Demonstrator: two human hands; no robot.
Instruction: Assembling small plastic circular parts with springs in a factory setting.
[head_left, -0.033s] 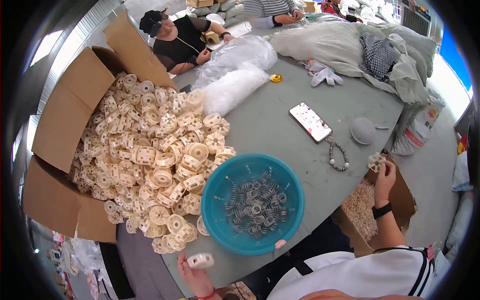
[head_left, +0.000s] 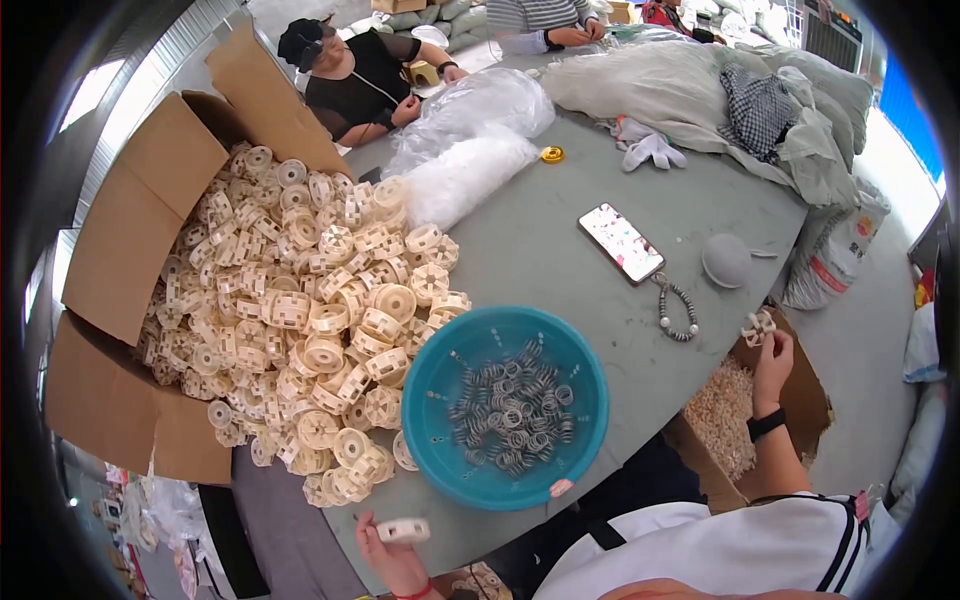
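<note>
Near the table's front edge, my left hand [head_left: 393,562] is closed on a cream plastic wheel [head_left: 404,531], a thick round part held with its rim showing. Off to the right, my right hand [head_left: 773,368] pinches a cream spoked plastic piece [head_left: 758,327] above an open cardboard box [head_left: 806,388] of many small pale orange pieces [head_left: 722,405]. Between my hands stands a round blue basin [head_left: 425,455] with a heap of small metal springs [head_left: 512,412]. Left of the basin lies a large pile of cream plastic wheels [head_left: 320,320], spilling from a tipped cardboard box [head_left: 140,230].
A phone [head_left: 621,243] with a beaded strap [head_left: 678,312] lies on the grey table [head_left: 530,250]. Close by are a grey rounded object [head_left: 726,261], white gloves [head_left: 652,152], a yellow disc [head_left: 552,155] and clear plastic bags [head_left: 470,170]. A person [head_left: 350,85] in black works across the table.
The spoked piece in my right hand has turned and shows more edge-on. The wheel in my left hand has tilted slightly. Both hands stay in nearly the same places.
</note>
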